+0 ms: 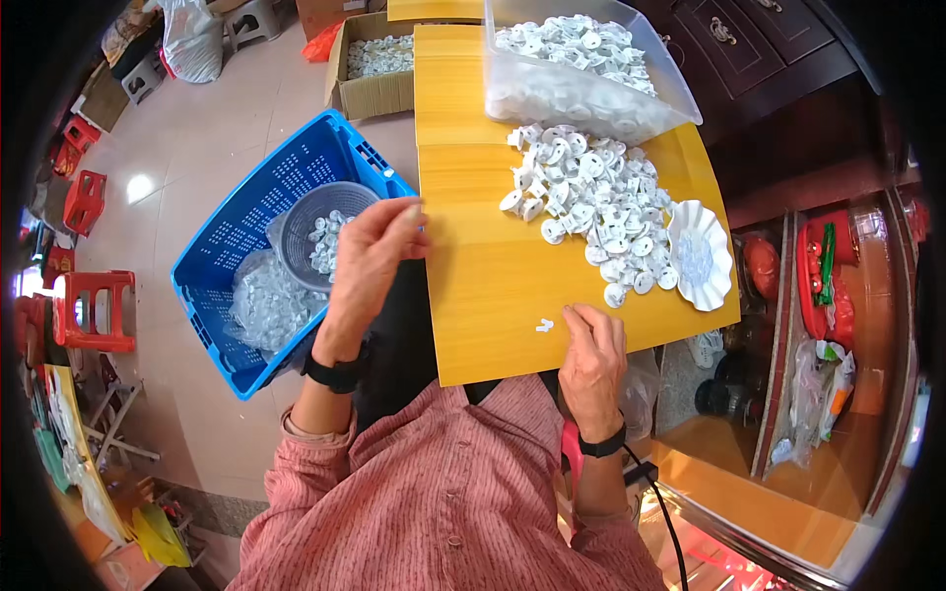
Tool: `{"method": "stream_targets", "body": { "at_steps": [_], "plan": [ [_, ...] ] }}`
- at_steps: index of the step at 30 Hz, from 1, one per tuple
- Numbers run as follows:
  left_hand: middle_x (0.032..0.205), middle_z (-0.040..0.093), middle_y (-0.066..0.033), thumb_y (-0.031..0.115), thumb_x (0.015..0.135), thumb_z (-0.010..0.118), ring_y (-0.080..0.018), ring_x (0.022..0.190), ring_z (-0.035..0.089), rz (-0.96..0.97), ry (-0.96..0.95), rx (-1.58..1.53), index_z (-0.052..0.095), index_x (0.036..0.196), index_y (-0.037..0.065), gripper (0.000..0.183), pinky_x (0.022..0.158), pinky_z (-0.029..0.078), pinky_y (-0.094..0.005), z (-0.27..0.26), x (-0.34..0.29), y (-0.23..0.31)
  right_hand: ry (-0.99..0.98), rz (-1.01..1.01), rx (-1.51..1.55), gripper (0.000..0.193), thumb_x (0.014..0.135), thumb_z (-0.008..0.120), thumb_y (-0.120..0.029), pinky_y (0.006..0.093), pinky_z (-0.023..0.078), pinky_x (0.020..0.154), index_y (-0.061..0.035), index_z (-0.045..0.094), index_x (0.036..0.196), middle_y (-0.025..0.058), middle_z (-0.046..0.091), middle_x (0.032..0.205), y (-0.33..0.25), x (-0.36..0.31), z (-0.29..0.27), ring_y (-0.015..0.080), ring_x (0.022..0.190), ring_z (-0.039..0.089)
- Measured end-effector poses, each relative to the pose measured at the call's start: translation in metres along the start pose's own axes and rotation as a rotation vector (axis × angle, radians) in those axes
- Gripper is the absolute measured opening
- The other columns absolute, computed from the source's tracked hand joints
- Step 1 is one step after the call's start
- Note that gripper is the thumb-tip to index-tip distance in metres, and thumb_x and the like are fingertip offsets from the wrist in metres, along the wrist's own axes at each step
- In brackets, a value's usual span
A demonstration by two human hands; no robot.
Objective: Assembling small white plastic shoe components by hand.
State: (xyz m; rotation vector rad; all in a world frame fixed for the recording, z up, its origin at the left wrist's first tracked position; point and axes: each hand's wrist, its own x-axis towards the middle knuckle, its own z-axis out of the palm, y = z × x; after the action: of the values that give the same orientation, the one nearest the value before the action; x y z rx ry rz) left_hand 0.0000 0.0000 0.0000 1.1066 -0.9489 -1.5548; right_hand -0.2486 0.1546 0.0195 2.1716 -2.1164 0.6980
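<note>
My left hand (372, 251) is over the table's left edge beside the blue crate, thumb and fingers drawn together. Anything between its fingertips is too small to make out. My right hand (594, 364) rests near the table's front edge, its fingers bent and close together, their tips hiding whatever they may hold. Just left of those fingertips lie a few tiny white plastic pieces (545, 325). Beyond them spreads a pile of round white plastic parts (601, 197). A white scalloped dish (711, 281) with small clear pieces in it touches the pile's right side.
A clear plastic bin (680, 87) full of similar white parts stands at the table's far end. Left of the yellow table (483, 345), a blue crate (222, 222) holds a grey basket (296, 241) and a bag of parts (271, 305). Dark cabinets (729, 44) stand right.
</note>
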Motion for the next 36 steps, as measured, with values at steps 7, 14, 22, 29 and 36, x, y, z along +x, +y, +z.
{"method": "stream_targets", "body": {
  "at_steps": [7, 14, 22, 29, 36],
  "plan": [
    [0.112, 0.066, -0.0119, 0.007, 0.091, 0.062, -0.0216, 0.088, 0.066, 0.452, -0.359, 0.727, 0.064, 0.115, -0.002, 0.026, 0.075, 0.053, -0.0294, 0.053, 0.018, 0.015, -0.076, -0.032, 0.017, 0.035, 0.075, 0.062, 0.006, 0.0437, 0.044, 0.088, 0.0051, 0.064, 0.11, 0.013, 0.059, 0.113, 0.001, -0.019, -0.015, 0.0318, 0.101, 0.055],
    [0.116, 0.064, -0.0169, -0.002, 0.084, 0.062, -0.0368, 0.101, 0.06, 0.836, -0.428, 0.972, 0.065, 0.116, 0.003, 0.033, 0.089, 0.05, -0.0422, 0.075, 0.037, 0.002, -0.109, -0.032, 0.064, 0.039, 0.071, 0.069, 0.007, 0.0439, 0.044, 0.088, 0.0051, 0.064, 0.11, 0.0133, 0.059, 0.113, -0.003, -0.027, -0.023, 0.0308, 0.103, 0.055],
    [0.099, 0.064, -0.0164, -0.003, 0.082, 0.062, -0.036, 0.088, 0.063, 0.794, -0.417, 0.944, 0.065, 0.11, 0.003, 0.029, 0.077, 0.052, -0.0416, 0.07, 0.044, -0.011, 0.036, -0.063, 0.115, 0.028, 0.072, 0.071, 0.009, 0.0404, 0.048, 0.079, 0.0022, 0.067, 0.099, 0.01, 0.061, 0.1, 0.006, -0.037, -0.013, 0.0287, 0.091, 0.059],
    [0.099, 0.062, -0.0179, -0.002, 0.08, 0.063, -0.0353, 0.081, 0.064, 0.713, -0.39, 0.896, 0.063, 0.106, -0.001, 0.026, 0.071, 0.052, -0.0405, 0.064, 0.027, -0.015, 0.025, 0.021, 0.173, 0.016, 0.08, 0.069, 0.004, 0.0404, 0.049, 0.072, -0.002, 0.064, 0.094, 0.0106, 0.059, 0.091, -0.001, -0.029, -0.018, 0.0306, 0.086, 0.058],
    [0.096, 0.063, -0.0192, 0.004, 0.08, 0.066, -0.0385, 0.084, 0.064, 0.633, -0.324, 0.891, 0.067, 0.097, -0.001, 0.017, 0.072, 0.053, -0.0447, 0.058, 0.0, -0.013, 0.075, 0.256, 0.527, 0.007, 0.09, 0.064, 0.0, 0.0319, 0.05, 0.066, -0.0005, 0.063, 0.097, 0.011, 0.061, 0.087, -0.015, -0.016, -0.006, 0.0222, 0.075, 0.062]
  ]
}}
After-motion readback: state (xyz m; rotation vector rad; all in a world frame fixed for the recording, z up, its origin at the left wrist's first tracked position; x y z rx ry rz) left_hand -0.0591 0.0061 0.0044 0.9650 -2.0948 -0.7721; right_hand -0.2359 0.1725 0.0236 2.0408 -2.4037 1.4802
